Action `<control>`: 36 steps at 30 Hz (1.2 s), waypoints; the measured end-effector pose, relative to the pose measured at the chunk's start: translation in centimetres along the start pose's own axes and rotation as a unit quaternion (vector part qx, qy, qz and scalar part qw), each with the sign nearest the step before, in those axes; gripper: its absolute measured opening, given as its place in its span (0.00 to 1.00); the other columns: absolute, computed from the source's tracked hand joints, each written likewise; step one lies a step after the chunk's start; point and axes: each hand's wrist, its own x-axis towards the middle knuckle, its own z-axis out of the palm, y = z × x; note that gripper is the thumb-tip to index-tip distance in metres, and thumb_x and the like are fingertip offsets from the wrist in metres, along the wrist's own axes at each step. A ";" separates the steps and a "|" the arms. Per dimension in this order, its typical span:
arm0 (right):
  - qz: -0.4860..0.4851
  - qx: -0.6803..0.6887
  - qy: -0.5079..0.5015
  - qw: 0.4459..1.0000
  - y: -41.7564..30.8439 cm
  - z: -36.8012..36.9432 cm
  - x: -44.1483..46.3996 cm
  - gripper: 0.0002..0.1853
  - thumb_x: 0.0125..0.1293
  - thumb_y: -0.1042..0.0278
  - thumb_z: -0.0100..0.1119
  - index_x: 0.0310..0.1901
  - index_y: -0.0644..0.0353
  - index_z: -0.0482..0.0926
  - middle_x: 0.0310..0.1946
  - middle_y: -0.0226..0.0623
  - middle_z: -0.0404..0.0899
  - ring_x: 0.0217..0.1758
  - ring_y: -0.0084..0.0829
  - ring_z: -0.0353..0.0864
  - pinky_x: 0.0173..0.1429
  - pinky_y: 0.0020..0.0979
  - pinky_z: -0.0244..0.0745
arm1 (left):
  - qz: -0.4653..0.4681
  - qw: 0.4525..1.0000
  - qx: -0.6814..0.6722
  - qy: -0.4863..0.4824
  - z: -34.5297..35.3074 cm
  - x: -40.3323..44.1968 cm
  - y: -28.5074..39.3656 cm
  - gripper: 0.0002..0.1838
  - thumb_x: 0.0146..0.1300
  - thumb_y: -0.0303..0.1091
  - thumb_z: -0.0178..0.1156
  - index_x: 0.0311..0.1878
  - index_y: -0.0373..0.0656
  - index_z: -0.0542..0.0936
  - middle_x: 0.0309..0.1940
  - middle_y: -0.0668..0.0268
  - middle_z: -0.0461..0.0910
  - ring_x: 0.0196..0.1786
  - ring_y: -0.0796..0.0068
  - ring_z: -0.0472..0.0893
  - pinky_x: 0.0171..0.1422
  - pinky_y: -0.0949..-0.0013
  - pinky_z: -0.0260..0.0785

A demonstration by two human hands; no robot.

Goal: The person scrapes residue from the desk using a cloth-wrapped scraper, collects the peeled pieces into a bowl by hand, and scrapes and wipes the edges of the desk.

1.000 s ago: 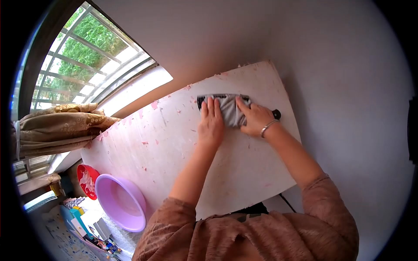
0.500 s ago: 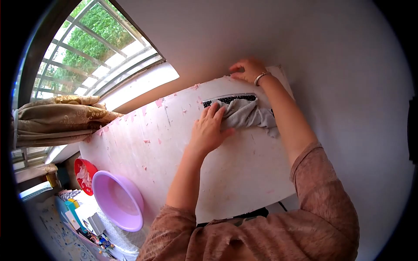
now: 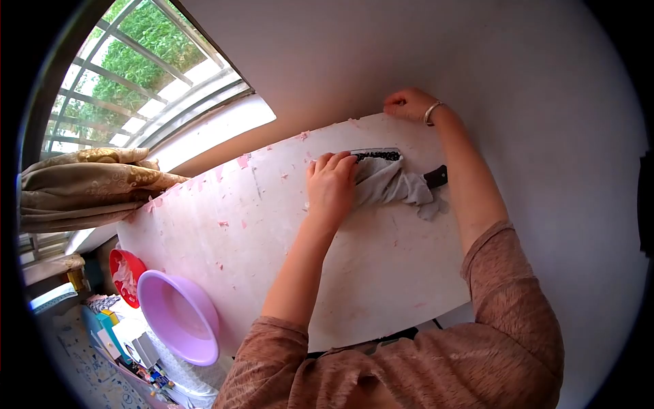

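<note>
Pale and worn, the counter (image 3: pixel 272 238) runs from the curtain (image 3: pixel 88 194) and barred window (image 3: pixel 143 68) on the left to the plain wall (image 3: pixel 558 170) on the right. Pink flecks (image 3: pixel 223 223) are scattered over its top, thickest along the far edge. At the near left sit a red bowl (image 3: pixel 140 264) with pale pink scraps (image 3: pixel 125 279) in it and, just beside it, a purple basin (image 3: pixel 163 334).

On the right part of the counter lies a broad knife, its dark, patterned blade (image 3: pixel 378 155) partly under a bunched grey cloth (image 3: pixel 385 185). The black handle (image 3: pixel 436 177) sticks out to the right. The left hand (image 3: pixel 330 180) rests over the left end of the cloth and blade, fingers together and bent. The right hand (image 3: pixel 409 105), with a bracelet (image 3: pixel 431 114) at its wrist, is at the far edge, fingers curled; whether it holds anything I cannot tell.

As for progress, the cloth covers much of the blade, while its far strip is exposed. How much of the blade has been wiped cannot be judged, and the flecks look uncollected.
</note>
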 end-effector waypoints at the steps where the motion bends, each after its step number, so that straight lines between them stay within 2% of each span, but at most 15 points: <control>1: 0.000 0.001 -0.001 1.000 -0.4 -0.3 0.2 0.12 0.53 0.60 0.60 0.36 0.57 0.80 0.31 0.33 0.81 0.34 0.24 0.77 0.43 0.28 0.71 | 0.005 1.000 0.003 0.015 0.7 0.0 -0.1 0.07 0.53 0.30 0.57 0.36 0.44 0.78 0.41 0.69 0.78 0.47 0.68 0.73 0.52 0.62 0.60; 4: 0.045 -0.037 -0.129 0.990 -0.5 -0.9 1.0 0.16 0.57 0.56 0.58 0.41 0.59 0.80 0.34 0.36 0.80 0.38 0.24 0.75 0.48 0.29 0.68 | 0.020 0.999 0.014 0.045 1.4 -0.4 -0.2 0.07 0.52 0.29 0.56 0.36 0.44 0.77 0.41 0.69 0.77 0.47 0.67 0.73 0.53 0.61 0.60; 7: 0.037 0.004 -0.079 0.996 1.1 -1.4 1.0 0.13 0.58 0.59 0.57 0.39 0.59 0.80 0.32 0.34 0.80 0.37 0.25 0.76 0.45 0.27 0.69 | 0.035 0.997 0.015 0.067 1.5 -0.6 -0.1 0.07 0.52 0.28 0.56 0.36 0.43 0.76 0.41 0.69 0.77 0.47 0.66 0.73 0.53 0.61 0.60; 9: 0.126 0.233 0.054 0.963 2.3 -2.5 0.4 0.10 0.54 0.64 0.60 0.37 0.59 0.81 0.27 0.31 0.81 0.31 0.24 0.76 0.41 0.26 0.71 | 0.038 0.996 0.012 0.074 1.4 -0.6 -0.2 0.07 0.52 0.28 0.56 0.36 0.43 0.76 0.42 0.68 0.77 0.47 0.65 0.73 0.53 0.60 0.60; 13: 0.142 0.228 0.141 0.953 3.8 -3.1 -2.9 0.09 0.55 0.71 0.58 0.39 0.59 0.80 0.26 0.29 0.77 0.31 0.21 0.74 0.39 0.24 0.70 | 0.040 0.996 0.010 0.084 1.7 -0.6 -0.1 0.07 0.50 0.27 0.56 0.35 0.42 0.76 0.41 0.67 0.77 0.46 0.64 0.73 0.52 0.60 0.60; 15: -0.030 0.106 0.110 0.988 5.0 -1.6 -3.7 0.10 0.54 0.70 0.60 0.39 0.60 0.79 0.25 0.29 0.76 0.30 0.22 0.74 0.38 0.26 0.71 | 0.039 0.996 0.013 0.085 1.7 -0.6 0.0 0.08 0.50 0.27 0.57 0.35 0.42 0.76 0.41 0.67 0.77 0.46 0.64 0.73 0.51 0.60 0.60; 21: -0.075 -0.025 0.168 0.983 4.2 0.7 -4.0 0.05 0.52 0.71 0.57 0.31 0.61 0.77 0.31 0.40 0.75 0.34 0.37 0.76 0.41 0.33 0.72 | 0.040 0.996 0.016 0.082 1.6 -0.6 -0.1 0.07 0.49 0.28 0.57 0.33 0.43 0.77 0.41 0.67 0.77 0.46 0.65 0.73 0.51 0.61 0.60; 24: -0.024 -0.159 0.101 0.982 2.2 1.4 -5.2 0.04 0.53 0.72 0.54 0.30 0.62 0.75 0.34 0.43 0.75 0.36 0.41 0.75 0.41 0.35 0.71 | 0.058 0.996 0.006 0.062 1.2 -0.6 0.3 0.08 0.49 0.33 0.59 0.34 0.43 0.77 0.42 0.67 0.77 0.47 0.64 0.72 0.51 0.62 0.60; 26: -0.057 -0.057 0.081 0.993 -0.2 2.0 -7.9 0.04 0.55 0.71 0.53 0.31 0.62 0.74 0.34 0.43 0.74 0.37 0.42 0.74 0.41 0.36 0.70 | 0.053 0.997 0.008 0.047 0.3 -0.9 0.7 0.11 0.50 0.36 0.59 0.37 0.44 0.77 0.44 0.66 0.76 0.49 0.64 0.71 0.53 0.60 0.58; 27: -0.067 -0.029 0.130 0.989 -0.2 3.0 -9.1 0.05 0.56 0.70 0.53 0.33 0.62 0.74 0.33 0.43 0.73 0.35 0.41 0.74 0.40 0.36 0.69 | 0.052 0.998 0.005 0.029 -0.2 -1.1 0.9 0.14 0.51 0.40 0.59 0.40 0.44 0.77 0.47 0.65 0.74 0.51 0.63 0.70 0.55 0.57 0.57; 28: -0.076 0.000 0.179 0.981 -0.3 4.0 -10.4 0.07 0.56 0.69 0.54 0.34 0.62 0.74 0.32 0.42 0.73 0.34 0.41 0.74 0.40 0.35 0.69 | 0.028 0.999 0.035 -0.031 -0.8 -1.8 1.1 0.24 0.51 0.48 0.58 0.51 0.48 0.72 0.55 0.62 0.68 0.59 0.60 0.64 0.62 0.49 0.49; 31: -0.068 -0.018 0.113 0.991 -3.5 6.0 -15.1 0.15 0.54 0.62 0.59 0.42 0.59 0.73 0.31 0.39 0.71 0.33 0.38 0.72 0.40 0.35 0.68 | 0.011 0.988 0.081 -0.129 -2.3 -3.3 1.6 0.32 0.50 0.51 0.58 0.60 0.54 0.66 0.62 0.63 0.60 0.65 0.59 0.57 0.65 0.42 0.42; 33: -0.150 -0.274 0.237 0.920 -5.6 7.5 -16.6 0.28 0.48 0.55 0.64 0.50 0.56 0.70 0.31 0.34 0.70 0.34 0.34 0.71 0.40 0.34 0.65 | 0.004 0.980 0.100 -0.174 -2.1 -4.0 0.9 0.33 0.52 0.48 0.57 0.63 0.58 0.61 0.65 0.64 0.56 0.68 0.57 0.52 0.66 0.41 0.40; 34: -0.133 -0.276 0.233 0.923 -4.8 8.3 -16.5 0.36 0.41 0.53 0.67 0.54 0.54 0.67 0.31 0.32 0.70 0.37 0.33 0.71 0.41 0.34 0.64 | 0.015 0.981 0.117 -0.152 -1.6 -4.2 0.6 0.31 0.53 0.46 0.56 0.63 0.57 0.62 0.64 0.64 0.56 0.68 0.57 0.53 0.65 0.40 0.40; 36: -0.142 -0.270 0.211 0.929 -4.5 8.7 -16.3 0.34 0.40 0.56 0.68 0.53 0.54 0.69 0.31 0.32 0.70 0.36 0.33 0.71 0.40 0.34 0.64 | 0.022 0.988 0.097 -0.117 -1.9 -4.6 0.4 0.28 0.55 0.33 0.53 0.62 0.54 0.62 0.64 0.62 0.58 0.67 0.57 0.53 0.67 0.46 0.42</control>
